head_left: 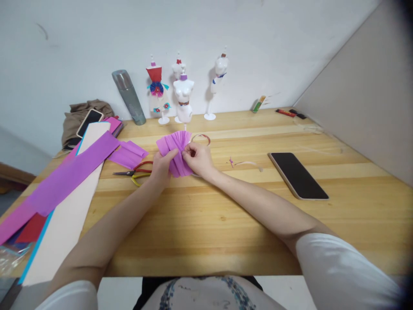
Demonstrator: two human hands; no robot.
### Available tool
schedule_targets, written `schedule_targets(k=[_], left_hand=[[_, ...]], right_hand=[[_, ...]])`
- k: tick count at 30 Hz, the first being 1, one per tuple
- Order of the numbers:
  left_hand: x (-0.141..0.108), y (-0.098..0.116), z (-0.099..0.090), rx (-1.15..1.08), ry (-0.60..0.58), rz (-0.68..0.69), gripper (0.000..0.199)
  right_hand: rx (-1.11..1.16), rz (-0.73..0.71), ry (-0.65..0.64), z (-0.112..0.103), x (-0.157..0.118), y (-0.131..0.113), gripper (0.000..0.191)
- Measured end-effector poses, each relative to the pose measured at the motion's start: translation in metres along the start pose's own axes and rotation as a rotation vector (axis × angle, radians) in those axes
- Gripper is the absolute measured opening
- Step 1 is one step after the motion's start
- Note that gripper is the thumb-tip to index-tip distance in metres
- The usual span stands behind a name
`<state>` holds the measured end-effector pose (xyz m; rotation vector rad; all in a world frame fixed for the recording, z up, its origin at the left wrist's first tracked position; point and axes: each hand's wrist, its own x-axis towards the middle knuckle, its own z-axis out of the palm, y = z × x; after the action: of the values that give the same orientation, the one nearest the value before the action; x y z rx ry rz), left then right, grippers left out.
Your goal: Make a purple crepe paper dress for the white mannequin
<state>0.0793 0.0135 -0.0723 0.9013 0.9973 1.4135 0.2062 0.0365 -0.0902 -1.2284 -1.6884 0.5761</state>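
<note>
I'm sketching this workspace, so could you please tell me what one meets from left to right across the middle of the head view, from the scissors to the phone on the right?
Scissors, left hand, pleated purple paper, right hand, small purple scrap, thin pale strip, phone.

Reaching forward with left forearm [127,215] and right forearm [254,200] bare, angled inward. Gripping with left hand [161,167], thumb [171,156] stretched along the top; pinching just beside it with right hand [199,160], fingers [191,150] curled, knuckles raised.
</note>
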Motion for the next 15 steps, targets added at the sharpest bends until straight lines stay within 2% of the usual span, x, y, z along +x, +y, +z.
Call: schedule_targets(k=[8,15], left_hand=[[0.0019,-0.0007,-0.0017,0.047,0.063,-0.01,0.018],[0.0018,-0.0052,-0.0015,0.108,0.022,0.001,0.016]], right_hand=[[0.016,0.021,0.022,-0.0019,0.0021,0.0012,0.017],[0.05,0.037,0.028,-0.0025,0.0034,0.0004,0.019]])
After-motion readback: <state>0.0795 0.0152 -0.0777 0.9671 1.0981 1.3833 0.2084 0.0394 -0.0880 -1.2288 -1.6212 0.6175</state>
